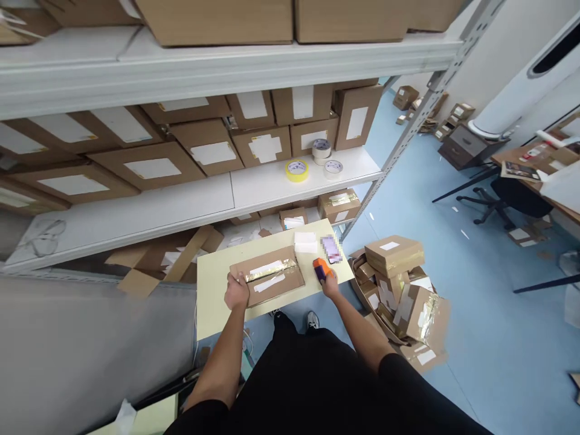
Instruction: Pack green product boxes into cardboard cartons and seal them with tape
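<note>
A flat cardboard box (272, 291) lies on the pale yellow tabletop (212, 302), with shiny tape and white label strips across its top. My left hand (237, 291) is closed on the box's left end, thumb on top. To the right of the box, my right hand (329, 283) wraps around an orange and dark purple handheld tool (321, 268), whose exact kind I cannot make out. Beyond the tool are a stack of white labels (306, 242) and a phone-like object (331, 249), blurred by pixels.
Ahead stands a metal shelf (272, 187) with labelled cardboard boxes (154, 169). A yellow tape roll (296, 170) and several pale rolls (333, 169) sit on it. A large carton piled with boxes (394, 247) stands on the floor to the right, before an office chair (521, 196).
</note>
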